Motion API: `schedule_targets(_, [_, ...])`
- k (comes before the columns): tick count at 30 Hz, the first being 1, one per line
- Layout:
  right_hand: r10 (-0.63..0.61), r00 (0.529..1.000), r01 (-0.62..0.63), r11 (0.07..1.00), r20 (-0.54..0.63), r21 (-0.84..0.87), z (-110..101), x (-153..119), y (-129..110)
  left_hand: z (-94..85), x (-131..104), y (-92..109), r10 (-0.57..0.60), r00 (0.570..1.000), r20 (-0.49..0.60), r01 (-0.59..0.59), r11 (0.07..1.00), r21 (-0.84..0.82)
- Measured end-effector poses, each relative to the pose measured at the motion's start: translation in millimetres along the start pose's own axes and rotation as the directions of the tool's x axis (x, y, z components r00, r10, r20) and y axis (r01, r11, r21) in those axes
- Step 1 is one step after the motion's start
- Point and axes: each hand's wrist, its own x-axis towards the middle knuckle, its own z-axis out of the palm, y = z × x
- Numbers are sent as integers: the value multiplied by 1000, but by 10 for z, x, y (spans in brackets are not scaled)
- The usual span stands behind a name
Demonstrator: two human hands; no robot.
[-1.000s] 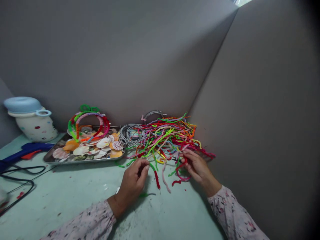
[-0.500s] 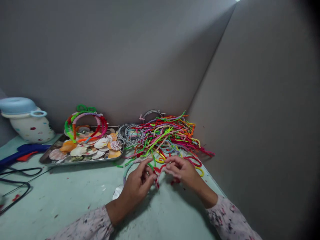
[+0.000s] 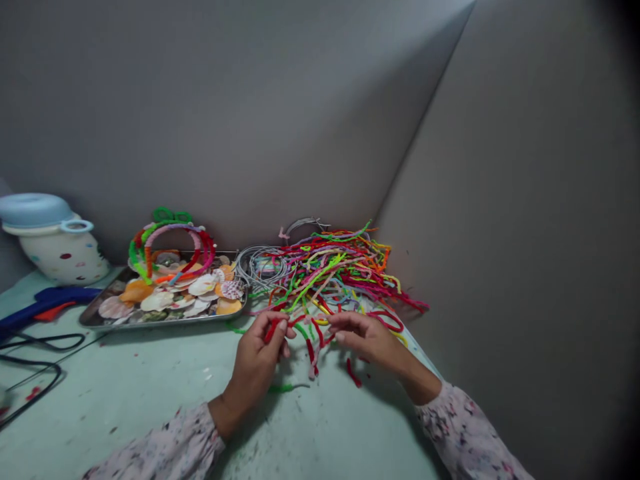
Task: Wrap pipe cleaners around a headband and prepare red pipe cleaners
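My left hand (image 3: 260, 357) is closed, its thumb pressing a red pipe cleaner (image 3: 273, 330) against the fingers. The strand runs right toward a bent red-and-pink pipe cleaner piece (image 3: 314, 360), which hangs between my hands. My right hand (image 3: 370, 341) has thumb and forefinger brought together at the right end of that piece, beside a short red stretch. Below the right fingers lies a short red pipe cleaner scrap (image 3: 353, 373) on the table. Near my left wrist lies a green pipe cleaner (image 3: 281, 388) with a thin bare end.
A heap of coloured pipe cleaners (image 3: 345, 267) lies at the back by the wall, next to coiled grey wire (image 3: 263, 267). Left of these stands a metal tray (image 3: 165, 327) of shells with fuzzy rings (image 3: 207, 250). A blue glue gun (image 3: 60, 297), black cord (image 3: 45, 363) and lidded jar (image 3: 65, 257) are farther left.
My left hand has moved left and now grips a red strand, away from the red-and-pink piece. My right hand has shifted slightly. The green piece and the red scrap show more plainly.
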Motion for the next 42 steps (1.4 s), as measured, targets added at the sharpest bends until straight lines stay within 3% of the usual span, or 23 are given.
schedule_targets(7, [-208,978,209,948,30,-239,178,-5,17,0,-19,-9,-33,999,37,33,999,-16])
schedule_targets(12, [-114,993,102,965,-36,-242,150,-26,32,-13,7,-21,-16,999,43,16,1000,4])
schedule_targets(23, [-160,958,65,929,-237,-364,-62,-6,-9,-19,3,-35,72,997,19,-74,992,99])
schedule_targets(27, [-198,940,-19,782,-277,-624,-219,16,54,-35,-2,-36,80,997,15,-81,986,144])
schedule_targets(30, [-136,947,-138,643,-290,-753,-334,26,99,-38,-22,-48,87,996,25,-90,979,182])
schedule_targets(33, [-123,927,-231,555,-353,-799,-475,8,99,-35,-36,-60,87,996,30,-91,975,205])
schedule_targets(37, [-206,799,-470,372,-565,-800,-694,-57,69,-36,-27,-79,95,994,46,-103,970,222])
schedule_targets(39, [-196,781,-531,292,-593,-796,-769,-84,86,-37,-20,-80,97,994,46,-105,967,230])
schedule_targets(42, [-167,797,-541,229,-580,-809,-810,-88,158,-35,-20,-64,87,995,45,-96,967,238])
